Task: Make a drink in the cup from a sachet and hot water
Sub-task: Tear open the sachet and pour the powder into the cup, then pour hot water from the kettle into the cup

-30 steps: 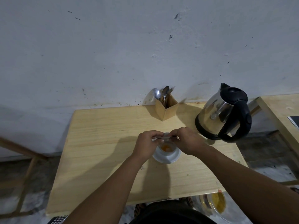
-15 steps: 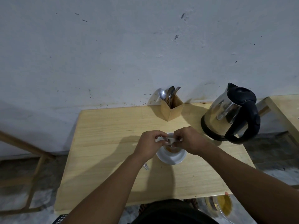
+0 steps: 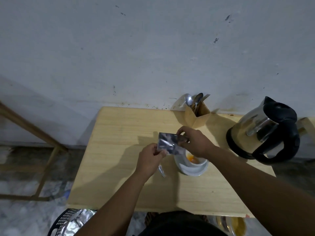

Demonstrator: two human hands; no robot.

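A silver foil sachet (image 3: 167, 142) is held flat above the table, just left of the cup. My left hand (image 3: 150, 157) pinches its lower left corner and my right hand (image 3: 194, 142) grips its right end. The white cup (image 3: 196, 163) stands on a white saucer (image 3: 192, 169) and holds orange powder (image 3: 191, 158); my right hand covers part of its rim. A torn silver strip (image 3: 162, 170) lies on the table left of the saucer. The steel kettle (image 3: 265, 128) with black handle stands at the right.
A wooden cutlery holder (image 3: 197, 114) with spoons and a fork stands at the table's (image 3: 119, 142) back edge by the wall. A black basket with foil (image 3: 71, 220) sits on the floor at the lower left. A second table edge (image 3: 306, 123) shows far right.
The sachet has been lifted off the cup and moved left, now spread flat between both hands. The camera view has shifted right and down.
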